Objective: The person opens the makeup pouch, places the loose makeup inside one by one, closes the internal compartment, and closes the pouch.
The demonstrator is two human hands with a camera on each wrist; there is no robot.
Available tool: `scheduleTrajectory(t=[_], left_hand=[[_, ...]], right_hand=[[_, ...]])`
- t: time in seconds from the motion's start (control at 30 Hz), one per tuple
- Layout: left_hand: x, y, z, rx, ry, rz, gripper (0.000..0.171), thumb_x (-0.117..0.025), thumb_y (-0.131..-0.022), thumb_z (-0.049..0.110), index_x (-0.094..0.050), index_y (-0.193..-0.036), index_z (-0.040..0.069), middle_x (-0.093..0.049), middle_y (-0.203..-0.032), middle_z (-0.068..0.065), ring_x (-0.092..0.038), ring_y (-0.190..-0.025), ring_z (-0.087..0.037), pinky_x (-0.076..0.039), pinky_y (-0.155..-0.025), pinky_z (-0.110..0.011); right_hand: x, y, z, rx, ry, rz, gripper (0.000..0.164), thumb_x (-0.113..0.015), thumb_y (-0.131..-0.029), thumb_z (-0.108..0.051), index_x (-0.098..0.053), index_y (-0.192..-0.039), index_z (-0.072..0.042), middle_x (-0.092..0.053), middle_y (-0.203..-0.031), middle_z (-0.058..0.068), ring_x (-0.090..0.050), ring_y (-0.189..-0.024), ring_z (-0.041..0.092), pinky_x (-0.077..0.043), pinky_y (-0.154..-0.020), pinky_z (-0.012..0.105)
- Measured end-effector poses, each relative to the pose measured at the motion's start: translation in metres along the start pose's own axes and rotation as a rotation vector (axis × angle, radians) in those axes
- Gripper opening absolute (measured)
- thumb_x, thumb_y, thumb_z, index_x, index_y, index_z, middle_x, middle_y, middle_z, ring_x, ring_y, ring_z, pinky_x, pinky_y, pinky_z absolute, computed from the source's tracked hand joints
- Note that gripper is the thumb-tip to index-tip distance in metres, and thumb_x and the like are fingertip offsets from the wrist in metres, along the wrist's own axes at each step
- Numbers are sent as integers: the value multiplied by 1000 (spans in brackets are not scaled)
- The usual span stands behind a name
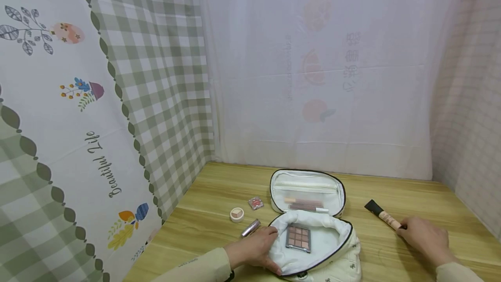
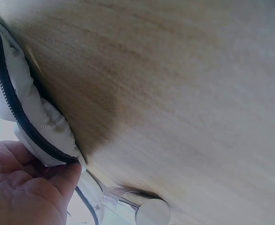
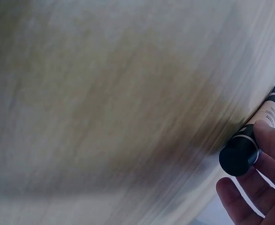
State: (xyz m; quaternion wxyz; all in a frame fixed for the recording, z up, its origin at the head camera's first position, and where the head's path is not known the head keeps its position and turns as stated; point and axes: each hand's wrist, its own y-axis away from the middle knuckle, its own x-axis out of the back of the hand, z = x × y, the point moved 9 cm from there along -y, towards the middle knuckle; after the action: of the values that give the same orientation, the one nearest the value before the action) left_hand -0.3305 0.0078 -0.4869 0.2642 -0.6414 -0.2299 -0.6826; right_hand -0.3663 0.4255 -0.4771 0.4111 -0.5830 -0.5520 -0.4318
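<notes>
A cream quilted cosmetic bag (image 1: 344, 253) stands unzipped, its lid tipped back. An eyeshadow palette (image 1: 298, 238) with several pans lies inside. My left hand (image 1: 256, 246) holds the bag's left rim; in the left wrist view, fingers and thumb grip the dark zipper edge (image 2: 22, 117). At the right, my right hand (image 1: 425, 237) pinches a beige squeeze tube (image 1: 389, 220) near its black cap. In the right wrist view the cap (image 3: 236, 157) points toward the camera, with the thumb on one side and fingers on the other. The tube appears to lie on or just over the table.
Left of the bag are a silvery-pink lipstick tube (image 1: 250, 228), a round pot (image 1: 236, 215) with a three-part top and a small clear red compact (image 1: 256, 203). Slim tubes (image 1: 307, 206) sit in the lid's mesh pocket. Curtains (image 1: 321, 77) surround the wooden table (image 1: 203, 212).
</notes>
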Motion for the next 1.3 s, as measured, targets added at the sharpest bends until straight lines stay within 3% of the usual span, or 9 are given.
scheduleTrajectory(t=[0.53, 0.73, 1.03, 1.3], left_hand=[[-3, -1, -2, -1, -4, -7, 91, -79, -70, 66, -55, -130, 2, -51, -131, -7, -52, -119, -14, -41, -101, -22], [-2, -1, -2, 5, -7, -7, 90, -79, -70, 67, -55, -129, 2, -52, -130, -6, -52, -117, -14, -42, -100, -23], [-3, -1, -3, 18, -10, -7, 93, -78, -69, 67, -55, -130, 2, -51, -132, -7, -53, -119, -15, -41, -102, -24], [-4, -2, -4, 32, -2, -7, 92, -80, -68, 67, -55, -129, 3, -52, -130, -5, -53, -116, -13, -42, -100, -22]], right_hand=[[3, 1, -6, 4, 28, 31, 21, -63, -90, -22, -70, -95, -4, -65, -86, 21, -59, -74, 34, -38, -66, 61], [9, -1, -10, 36, 10, 94, 18, -59, -91, -21, -71, -94, -8, -64, -81, 16, -58, -71, 31, -38, -65, 59], [22, -1, -27, 93, 6, 175, 30, -61, -91, -23, -70, -110, -1, -68, -89, 23, -61, -72, 35, -37, -60, 54], [33, 0, -48, 144, 13, 214, 31, -60, -96, -26, -71, -113, -3, -56, -71, 2, -47, -63, 21, -34, -57, 45]])
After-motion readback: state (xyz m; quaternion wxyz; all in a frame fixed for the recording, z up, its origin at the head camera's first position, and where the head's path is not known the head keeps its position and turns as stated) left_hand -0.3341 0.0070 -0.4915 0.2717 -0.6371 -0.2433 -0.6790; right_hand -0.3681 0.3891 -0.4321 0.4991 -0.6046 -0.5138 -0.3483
